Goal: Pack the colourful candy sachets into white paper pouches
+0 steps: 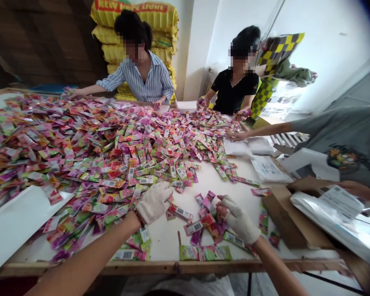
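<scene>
A huge heap of small coloured sachets [89,144], pink, green, purple and red, covers a white table [169,238]. Both my hands wear white cotton gloves. My left hand [154,202] lies palm down on the near edge of the heap, fingers curled over a few sachets. My right hand [236,218] is closed round a small bunch of pink sachets [210,205] held just above the table. A few green sachets [203,252] lie in a row by the front edge.
Two people sit across the table sorting sachets; a third person's arm [259,131] reaches in from the right. Cardboard [283,218], a plastic bag [333,213] and papers [267,166] lie at right. Yellow sacks [160,16] are stacked behind.
</scene>
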`<state>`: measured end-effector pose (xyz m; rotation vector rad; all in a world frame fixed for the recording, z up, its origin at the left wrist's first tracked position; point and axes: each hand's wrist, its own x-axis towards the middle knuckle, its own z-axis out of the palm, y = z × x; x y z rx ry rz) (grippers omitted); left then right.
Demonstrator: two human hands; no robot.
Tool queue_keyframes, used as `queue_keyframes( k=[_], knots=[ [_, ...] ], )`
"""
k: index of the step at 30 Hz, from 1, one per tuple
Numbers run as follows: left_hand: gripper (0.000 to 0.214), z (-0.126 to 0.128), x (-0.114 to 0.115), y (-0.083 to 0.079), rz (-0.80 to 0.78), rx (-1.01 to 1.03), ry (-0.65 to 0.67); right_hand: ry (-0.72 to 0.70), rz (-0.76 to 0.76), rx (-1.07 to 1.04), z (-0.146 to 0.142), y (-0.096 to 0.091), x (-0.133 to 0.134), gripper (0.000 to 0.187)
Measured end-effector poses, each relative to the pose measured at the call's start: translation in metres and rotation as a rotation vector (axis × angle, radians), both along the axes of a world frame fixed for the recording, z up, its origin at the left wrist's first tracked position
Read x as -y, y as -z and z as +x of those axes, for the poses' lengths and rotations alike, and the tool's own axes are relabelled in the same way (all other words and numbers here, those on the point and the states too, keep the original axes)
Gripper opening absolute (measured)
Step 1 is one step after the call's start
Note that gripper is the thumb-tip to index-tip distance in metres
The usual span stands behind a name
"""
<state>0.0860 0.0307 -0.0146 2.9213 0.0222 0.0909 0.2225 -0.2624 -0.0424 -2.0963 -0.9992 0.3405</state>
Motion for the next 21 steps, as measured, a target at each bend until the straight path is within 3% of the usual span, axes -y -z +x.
queue_keyframes(
  k=[2, 4, 6, 8, 9, 11, 14, 16, 18, 21],
  knots=[
    [0.012, 0.007, 0.019, 0.003, -0.038, -0.069, 0.098, 0.174, -0.128, 0.029, 0.007, 0.004, -0.015, 0.028],
    [0.013, 0.013, 0.034, 0.013, 0.006, -0.125, 0.16, 0.268, -0.359, 0.072, 0.009, 0.01, -0.032, 0.022],
    [0.013, 0.017, 0.044, 0.025, 0.082, -0.156, 0.171, 0.284, -0.559, 0.064, 0.007, 0.014, -0.043, 0.02],
    [0.012, 0.016, 0.048, 0.033, 0.084, -0.151, 0.16, 0.247, -0.648, 0.013, 0.004, 0.016, -0.045, 0.019],
    [0.01, 0.014, 0.049, 0.034, 0.033, -0.129, 0.15, 0.227, -0.638, -0.013, 0.002, 0.017, -0.042, 0.019],
    [0.011, 0.011, 0.047, 0.033, -0.179, -0.053, 0.087, 0.237, -0.48, -0.074, 0.001, 0.017, -0.029, 0.019],
    [0.02, 0.017, 0.038, 0.023, -0.472, 0.038, -0.045, 0.378, -0.032, -0.2, 0.006, 0.012, -0.007, 0.025],
    [0.025, 0.032, 0.031, 0.016, -0.505, 0.037, -0.124, 0.423, 0.159, -0.208, 0.011, 0.006, 0.001, 0.027],
    [0.035, 0.053, 0.025, 0.012, -0.417, -0.018, -0.164, 0.315, 0.132, -0.118, 0.015, -0.001, -0.002, 0.027],
    [0.041, 0.083, 0.019, 0.014, -0.269, -0.084, -0.128, -0.041, -0.189, 0.058, 0.014, -0.009, -0.025, 0.033]
  ],
)
